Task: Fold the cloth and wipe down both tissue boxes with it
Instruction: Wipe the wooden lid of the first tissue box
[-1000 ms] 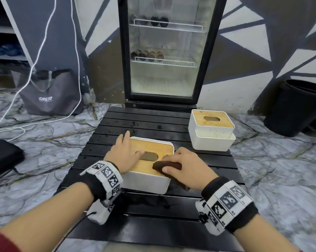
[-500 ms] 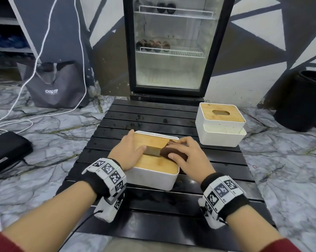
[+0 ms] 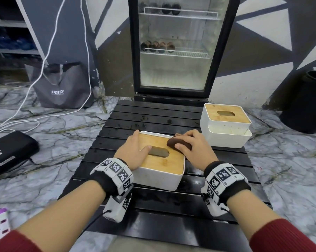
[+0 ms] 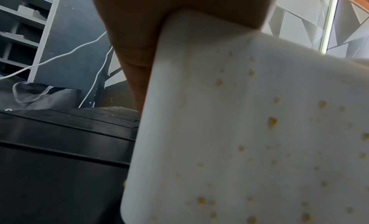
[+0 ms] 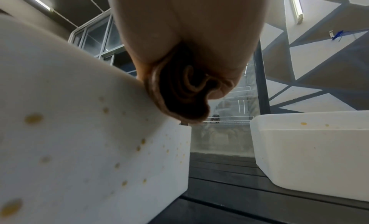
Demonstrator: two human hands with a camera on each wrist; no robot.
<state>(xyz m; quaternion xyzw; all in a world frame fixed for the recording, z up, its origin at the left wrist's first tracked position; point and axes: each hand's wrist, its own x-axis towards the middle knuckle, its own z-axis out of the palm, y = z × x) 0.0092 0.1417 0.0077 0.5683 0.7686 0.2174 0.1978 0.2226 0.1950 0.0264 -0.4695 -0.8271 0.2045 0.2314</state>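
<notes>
Cloth (image 3: 179, 143) is bunched up brown under the right hand (image 3: 195, 150), fingers curled round it, pressed on the far right corner of the near box (image 3: 159, 160), the one with the bamboo lid. Left hand (image 3: 133, 151) lies flat on that lid, fingers relaxed, thumb at the slot. Yellowish spots dot the box's white sides. Second box (image 3: 226, 124) sits apart, far right on the black slatted surface (image 3: 153, 120). Room's got a marble floor (image 3: 62, 128), a glass-door fridge (image 3: 173, 44) right behind, a grey bag (image 3: 62, 86), white cables and a black bin (image 3: 306, 102).
</notes>
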